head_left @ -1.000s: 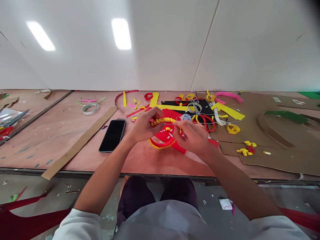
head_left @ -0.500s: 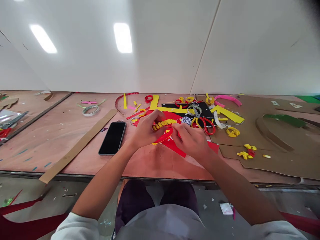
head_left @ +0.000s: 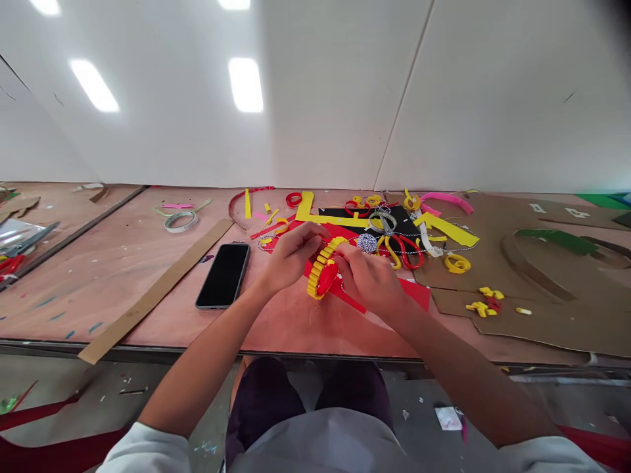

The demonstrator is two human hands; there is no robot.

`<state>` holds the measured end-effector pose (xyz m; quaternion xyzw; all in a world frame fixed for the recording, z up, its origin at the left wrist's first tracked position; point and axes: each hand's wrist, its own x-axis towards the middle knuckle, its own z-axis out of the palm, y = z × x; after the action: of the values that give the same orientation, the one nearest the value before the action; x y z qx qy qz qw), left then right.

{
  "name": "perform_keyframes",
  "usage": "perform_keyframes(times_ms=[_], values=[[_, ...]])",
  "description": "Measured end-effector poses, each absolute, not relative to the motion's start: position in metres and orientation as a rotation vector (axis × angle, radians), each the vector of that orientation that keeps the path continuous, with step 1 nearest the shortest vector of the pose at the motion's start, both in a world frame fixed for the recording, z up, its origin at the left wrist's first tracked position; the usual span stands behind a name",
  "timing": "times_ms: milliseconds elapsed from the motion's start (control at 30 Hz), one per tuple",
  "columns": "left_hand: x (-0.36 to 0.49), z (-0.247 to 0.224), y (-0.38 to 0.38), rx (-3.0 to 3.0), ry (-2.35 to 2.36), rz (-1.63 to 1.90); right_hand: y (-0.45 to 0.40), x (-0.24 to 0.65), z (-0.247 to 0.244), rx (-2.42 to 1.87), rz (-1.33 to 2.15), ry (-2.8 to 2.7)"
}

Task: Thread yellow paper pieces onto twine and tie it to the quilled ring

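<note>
A paper craft piece (head_left: pixel 324 278) with a pleated yellow rim and a red middle is held tilted above the table. My right hand (head_left: pixel 372 276) is closed, its fingers pinching the piece at its right edge. Just left of the rim, my left hand (head_left: pixel 294 257) has thumb and forefinger pressed together; what lies between the tips is hidden. Red paper (head_left: pixel 418 293) lies under the hands. Beyond them sit a ball of black-and-white string (head_left: pixel 366 244) and red-and-yellow-handled scissors (head_left: pixel 410 252).
A phone (head_left: pixel 223 276) and a long cardboard strip (head_left: pixel 160 289) lie to the left, with a tape roll (head_left: pixel 181 221) behind. Yellow paper (head_left: pixel 456 232), a yellow coil (head_left: pixel 457 263), small folded yellow pieces (head_left: pixel 482 308) and cardboard sheets (head_left: pixel 542 315) are on the right. A white wall (head_left: pixel 315 92) stands behind.
The craft piece has turned from lying nearly flat between my hands to a steeper tilt, showing its yellow rim. My left hand has moved off its rim, slightly up and left.
</note>
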<state>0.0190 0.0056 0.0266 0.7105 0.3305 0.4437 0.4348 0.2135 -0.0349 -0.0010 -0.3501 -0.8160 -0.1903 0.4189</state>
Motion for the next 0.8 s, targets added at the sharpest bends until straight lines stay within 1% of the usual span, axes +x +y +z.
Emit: perform_keyframes(times_ms=[133, 233, 333, 400, 467, 533, 700, 800], values=[[0.019, 0.029, 0.008, 1.841, 0.867, 1.083, -0.034, 0.214, -0.003, -0.934, -0.321, -2.049], [0.017, 0.029, 0.010, 1.884, 0.910, 1.109, -0.034, 0.217, -0.002, -0.995, -0.066, -2.049], [0.015, 0.028, 0.013, 1.905, 0.887, 1.141, -0.033, 0.224, 0.002, -0.942, 0.195, -2.008], [0.013, 0.026, 0.016, 1.934, 0.867, 1.163, -0.029, 0.229, 0.005, -0.897, 0.245, -1.937], [0.013, 0.025, 0.019, 1.967, 0.841, 1.174, -0.024, 0.233, 0.008, -0.909, 0.209, -1.895], [0.013, 0.024, 0.020, 1.972, 0.798, 1.171, -0.019, 0.236, 0.010, -0.926, 0.241, -1.926], [0.015, 0.023, 0.021, 1.929, 0.712, 1.110, -0.011, 0.238, 0.008, -0.870, 0.688, -1.985], [0.013, 0.021, 0.024, 1.893, 0.693, 1.117, -0.009, 0.237, 0.005, -0.852, 0.850, -1.902]])
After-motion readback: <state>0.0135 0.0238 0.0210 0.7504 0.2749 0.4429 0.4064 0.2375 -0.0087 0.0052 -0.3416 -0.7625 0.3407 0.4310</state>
